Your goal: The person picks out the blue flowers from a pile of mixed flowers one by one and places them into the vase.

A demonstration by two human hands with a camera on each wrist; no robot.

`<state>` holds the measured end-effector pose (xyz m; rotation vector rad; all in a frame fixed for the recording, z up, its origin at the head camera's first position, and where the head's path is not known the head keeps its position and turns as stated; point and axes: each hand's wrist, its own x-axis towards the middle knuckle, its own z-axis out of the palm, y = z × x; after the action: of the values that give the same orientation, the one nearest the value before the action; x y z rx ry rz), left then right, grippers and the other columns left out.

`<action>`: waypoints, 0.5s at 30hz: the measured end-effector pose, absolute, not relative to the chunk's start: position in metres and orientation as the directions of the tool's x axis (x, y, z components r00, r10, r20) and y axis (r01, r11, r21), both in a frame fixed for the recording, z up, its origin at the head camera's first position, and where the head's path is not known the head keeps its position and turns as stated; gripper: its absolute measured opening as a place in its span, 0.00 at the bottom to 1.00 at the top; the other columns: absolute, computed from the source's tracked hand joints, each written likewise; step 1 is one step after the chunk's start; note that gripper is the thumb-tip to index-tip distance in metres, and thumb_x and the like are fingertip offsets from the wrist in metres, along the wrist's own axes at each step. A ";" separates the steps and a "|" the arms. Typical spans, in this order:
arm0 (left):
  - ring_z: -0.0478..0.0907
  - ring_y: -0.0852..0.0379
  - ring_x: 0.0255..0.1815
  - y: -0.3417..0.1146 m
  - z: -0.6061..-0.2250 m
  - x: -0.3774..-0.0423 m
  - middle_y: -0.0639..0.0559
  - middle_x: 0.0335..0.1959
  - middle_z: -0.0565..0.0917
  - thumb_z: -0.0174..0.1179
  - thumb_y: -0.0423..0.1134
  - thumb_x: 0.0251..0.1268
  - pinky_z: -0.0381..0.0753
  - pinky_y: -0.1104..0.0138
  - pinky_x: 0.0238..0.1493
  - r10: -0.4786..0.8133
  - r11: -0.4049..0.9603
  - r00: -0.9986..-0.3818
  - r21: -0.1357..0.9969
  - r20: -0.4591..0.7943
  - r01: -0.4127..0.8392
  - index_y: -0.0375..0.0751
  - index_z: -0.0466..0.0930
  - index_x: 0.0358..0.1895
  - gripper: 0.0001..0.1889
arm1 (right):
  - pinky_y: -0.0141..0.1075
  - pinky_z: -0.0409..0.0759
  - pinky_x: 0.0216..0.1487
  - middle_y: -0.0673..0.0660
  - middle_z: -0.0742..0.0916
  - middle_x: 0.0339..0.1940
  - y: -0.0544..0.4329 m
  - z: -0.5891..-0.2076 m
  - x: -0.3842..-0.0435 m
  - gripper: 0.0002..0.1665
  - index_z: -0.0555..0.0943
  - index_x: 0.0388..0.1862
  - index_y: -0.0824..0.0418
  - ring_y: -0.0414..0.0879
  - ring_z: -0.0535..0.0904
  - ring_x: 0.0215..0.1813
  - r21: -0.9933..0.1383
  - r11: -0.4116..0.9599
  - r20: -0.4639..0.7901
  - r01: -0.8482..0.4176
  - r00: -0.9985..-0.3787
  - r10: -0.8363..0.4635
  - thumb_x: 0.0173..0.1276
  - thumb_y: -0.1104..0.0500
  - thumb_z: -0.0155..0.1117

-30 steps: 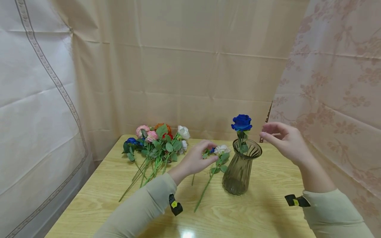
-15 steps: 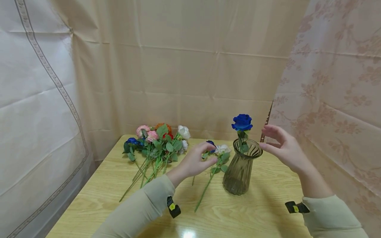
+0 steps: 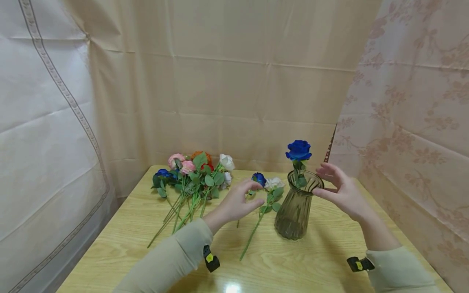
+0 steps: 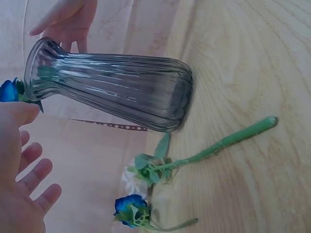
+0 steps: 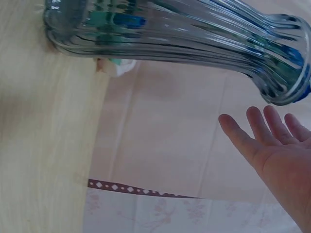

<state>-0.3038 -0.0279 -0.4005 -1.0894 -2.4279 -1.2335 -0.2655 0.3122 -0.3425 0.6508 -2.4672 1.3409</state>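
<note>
A ribbed smoky glass vase (image 3: 293,213) stands upright on the table, with one blue rose (image 3: 298,150) upright in it, its bloom above the rim. Close to the rim's right side is my right hand (image 3: 344,195), fingers spread; the right wrist view shows a gap between it and the glass. My left hand (image 3: 234,202) hovers left of the vase with relaxed fingers, holding nothing. Behind and beside it lie a white rose (image 3: 274,184) and another blue rose (image 3: 259,179). The left hand partly hides the lying blue rose's stem in the head view.
A loose pile of pink, orange, red, white and blue flowers (image 3: 198,175) lies at the table's back left, stems toward the front. The wooden table (image 3: 278,268) ends at a beige curtain (image 3: 227,89) behind and a floral curtain (image 3: 414,122) on the right.
My right hand has come down and left, from beside the blue bloom to beside the vase rim. The left hand has shifted slightly down and left, uncovering the lying blue rose.
</note>
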 end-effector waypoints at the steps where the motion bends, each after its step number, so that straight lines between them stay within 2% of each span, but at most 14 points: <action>1: 0.76 0.52 0.60 -0.028 -0.402 -0.304 0.54 0.57 0.80 0.66 0.45 0.71 0.76 0.56 0.61 0.521 0.387 -0.709 0.609 0.475 0.692 0.44 0.78 0.61 0.20 | 0.22 0.75 0.54 0.66 0.71 0.74 0.312 -0.345 -0.266 0.48 0.56 0.81 0.63 0.65 0.66 0.73 -0.723 0.479 0.424 -0.498 -0.867 -0.263 0.70 0.61 0.71; 6: 0.76 0.56 0.58 -0.031 -0.409 -0.304 0.55 0.57 0.80 0.65 0.48 0.72 0.78 0.59 0.57 0.520 0.426 -0.732 0.610 0.440 0.669 0.45 0.78 0.62 0.20 | 0.21 0.71 0.54 0.67 0.69 0.75 0.311 -0.355 -0.268 0.49 0.55 0.81 0.64 0.68 0.64 0.74 -0.734 0.490 0.393 -0.470 -0.883 -0.257 0.70 0.60 0.71; 9: 0.76 0.57 0.58 -0.032 -0.413 -0.304 0.55 0.56 0.80 0.65 0.47 0.72 0.78 0.57 0.56 0.519 0.425 -0.740 0.623 0.427 0.657 0.46 0.78 0.62 0.20 | 0.21 0.71 0.54 0.67 0.66 0.76 0.310 -0.361 -0.269 0.50 0.54 0.81 0.65 0.70 0.62 0.74 -0.749 0.475 0.378 -0.461 -0.887 -0.264 0.69 0.60 0.72; 15: 0.76 0.51 0.60 -0.035 -0.421 -0.303 0.54 0.57 0.79 0.66 0.45 0.71 0.78 0.51 0.58 0.517 0.412 -0.752 0.651 0.409 0.637 0.46 0.77 0.64 0.22 | 0.25 0.76 0.55 0.70 0.68 0.74 0.308 -0.374 -0.273 0.50 0.54 0.80 0.69 0.67 0.62 0.74 -0.780 0.410 0.385 -0.473 -0.879 -0.282 0.68 0.64 0.73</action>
<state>-0.3029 -0.0355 -0.4213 -1.0366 -2.5161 -1.2580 -0.2726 0.3081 -0.3745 0.6702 -2.4703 1.4623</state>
